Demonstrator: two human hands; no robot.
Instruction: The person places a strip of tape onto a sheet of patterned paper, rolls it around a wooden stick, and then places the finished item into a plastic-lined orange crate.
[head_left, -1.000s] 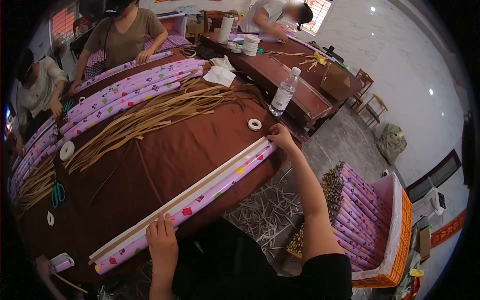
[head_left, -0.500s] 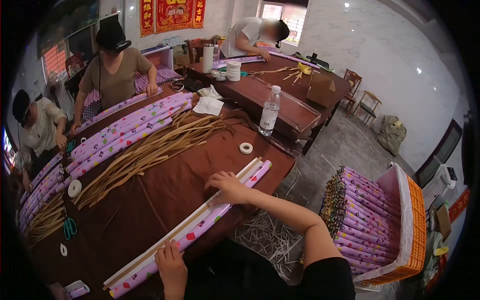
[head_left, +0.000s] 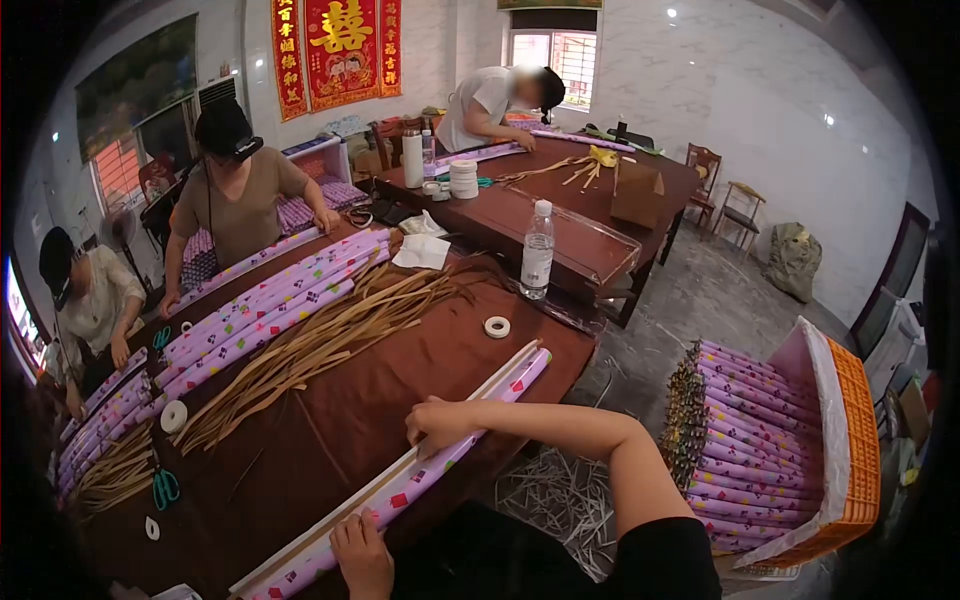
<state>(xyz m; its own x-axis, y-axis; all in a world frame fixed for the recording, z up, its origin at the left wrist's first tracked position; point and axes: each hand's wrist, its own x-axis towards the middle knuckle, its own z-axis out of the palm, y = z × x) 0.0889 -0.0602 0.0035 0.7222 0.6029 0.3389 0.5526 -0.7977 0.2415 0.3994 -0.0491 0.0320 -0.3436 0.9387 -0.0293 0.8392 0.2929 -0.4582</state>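
Note:
A long purple roll (head_left: 405, 492) printed with coloured shapes lies diagonally along the near side of the brown-covered table. Beside its far edge run a narrow brown strip (head_left: 378, 487) and a white edge, the same length as the roll. My left hand (head_left: 362, 553) lies over the lower part of the roll, fingers bent onto its top and thumb hidden. Farther up, my right hand (head_left: 440, 425) is closed at the strip and roll, fingers curled over the far edge. Exactly what its fingertips pinch is hidden.
Loose brown strips (head_left: 330, 345) and finished rolls (head_left: 270, 300) lie across the table. A tape ring (head_left: 497, 327), bottle (head_left: 537, 250) and green scissors (head_left: 165, 488) are around. An orange basket (head_left: 852, 440) of rolls stands at right. Several people work at the tables.
My view has tilted up slightly. My right hand's spread fingers have curled in over the strip. The white edge and strip now sit closer to the roll. My left hand stays on the roll.

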